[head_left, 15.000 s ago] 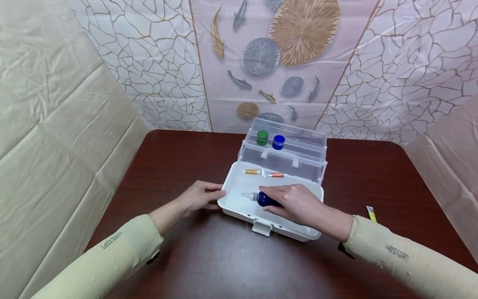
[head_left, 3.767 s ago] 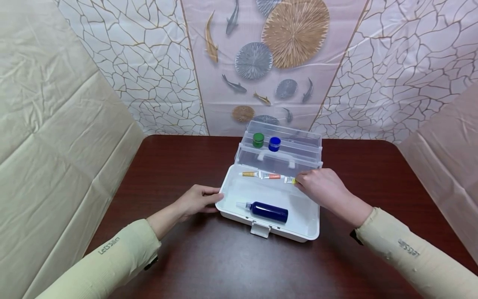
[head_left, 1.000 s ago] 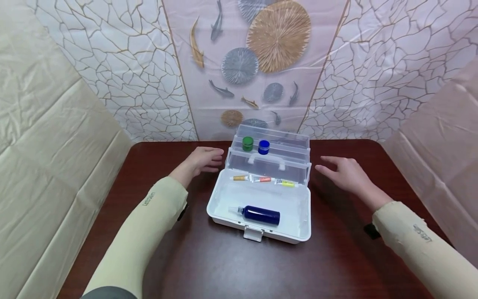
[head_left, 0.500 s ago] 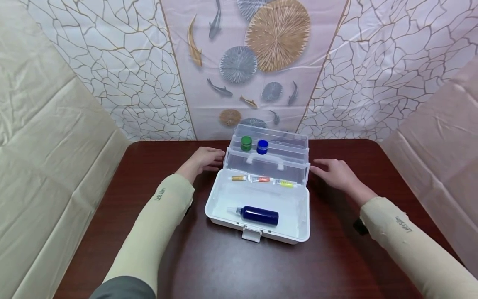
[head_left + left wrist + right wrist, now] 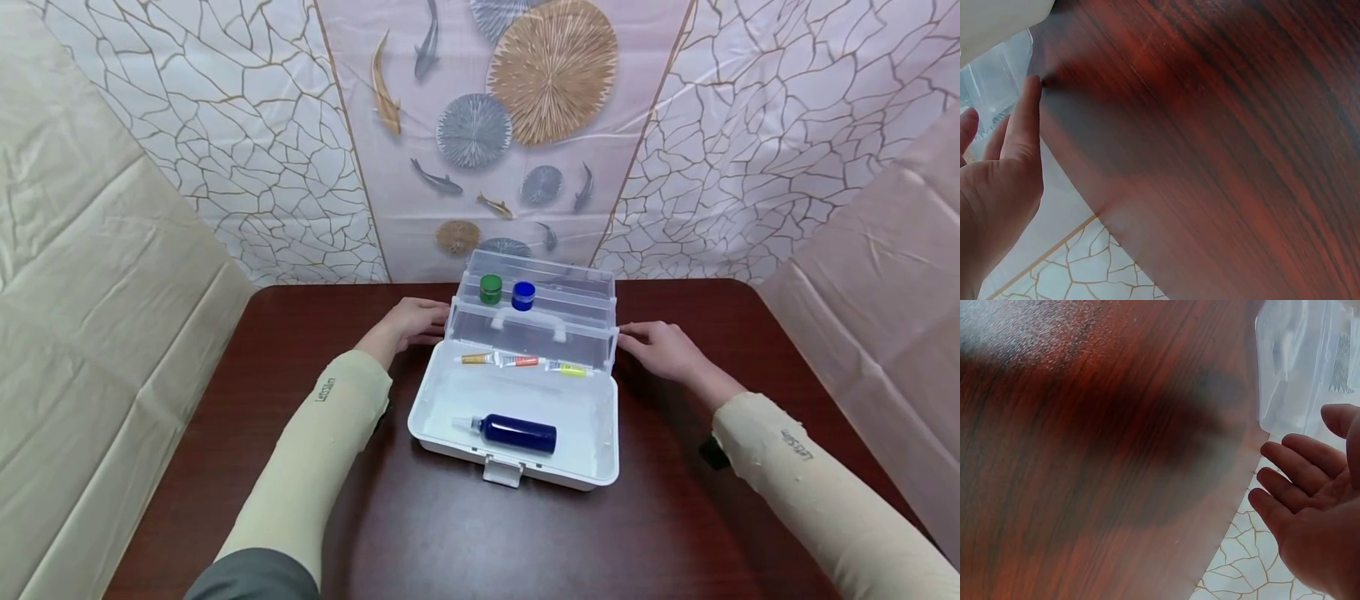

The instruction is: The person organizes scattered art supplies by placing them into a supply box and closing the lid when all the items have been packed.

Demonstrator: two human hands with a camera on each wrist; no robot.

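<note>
Got my left hand [image 5: 415,322] and right hand [image 5: 666,350] loosely spread, clear lid [image 5: 534,335] between them, far side of the box [image 5: 517,395].

- This is an indoor booth walled with cloth around a table [image 5: 450,533]; whether it belongs to a home, office or studio cannot be told.
- Behind the table hangs a printed cloth [image 5: 476,133]: fish and round discs on pale pink, with gold crackle lines on white at both sides.
- Left of the table is a plain cream sheet [image 5: 97,283] with straight fold creases; right of it, a pinkish creased sheet [image 5: 877,283].
- The table has a glossy, dark red-brown wood-grain top, its far corners rounded.
</note>
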